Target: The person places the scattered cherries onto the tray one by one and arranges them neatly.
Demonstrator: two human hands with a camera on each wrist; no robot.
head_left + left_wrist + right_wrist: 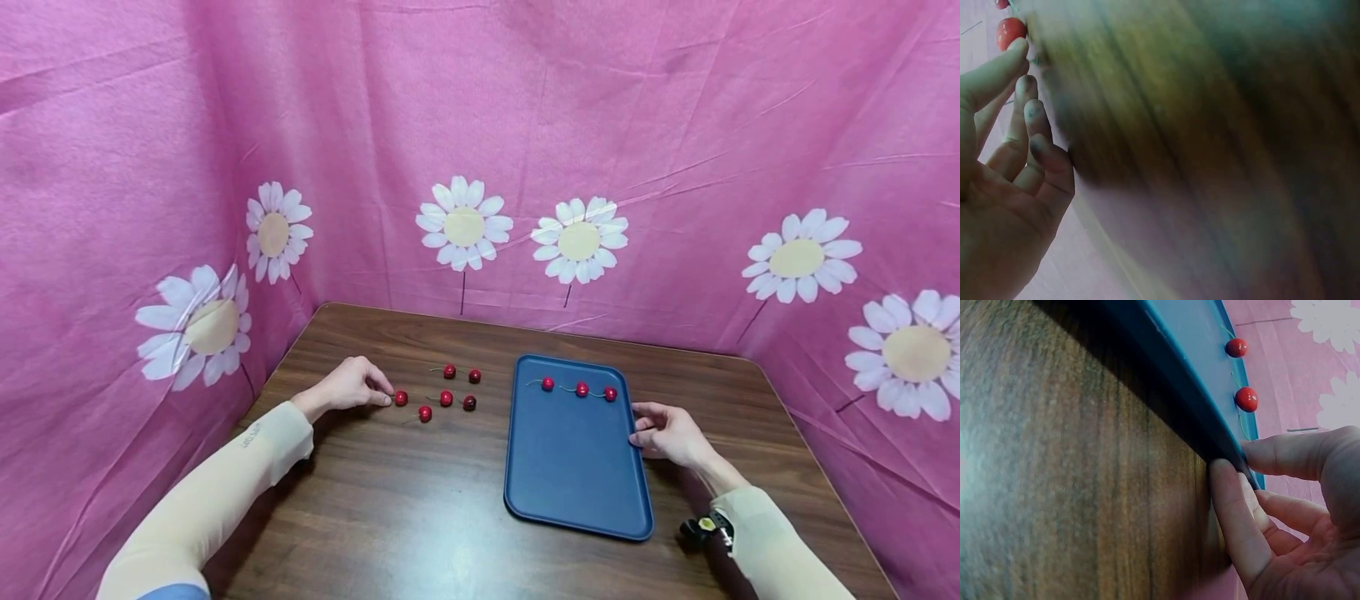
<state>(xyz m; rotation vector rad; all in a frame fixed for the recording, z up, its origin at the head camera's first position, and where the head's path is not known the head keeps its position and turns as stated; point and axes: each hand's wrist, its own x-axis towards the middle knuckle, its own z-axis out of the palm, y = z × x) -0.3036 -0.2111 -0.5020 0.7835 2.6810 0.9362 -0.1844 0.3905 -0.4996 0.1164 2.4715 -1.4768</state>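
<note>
My left hand [352,385] is at the left end of a group of red cherries on the table. Its thumb and index finger pinch at the stem side of one cherry [401,398], which also shows by the thumb tip in the left wrist view. The other fingers are bent behind. On the right, my right hand [671,433] grips the right rim of a blue tray [577,467], fingers at the edge. Inside the tray, near its far end, three cherries lie in a row: a left one [548,384], a middle one [582,389] and a right one [611,394].
Several more cherries lie between the left hand and the tray, among them a dark one [469,403] and a near one [425,413]. The brown wooden table [390,500] meets a pink curtain [637,100] with daisies at its back and sides.
</note>
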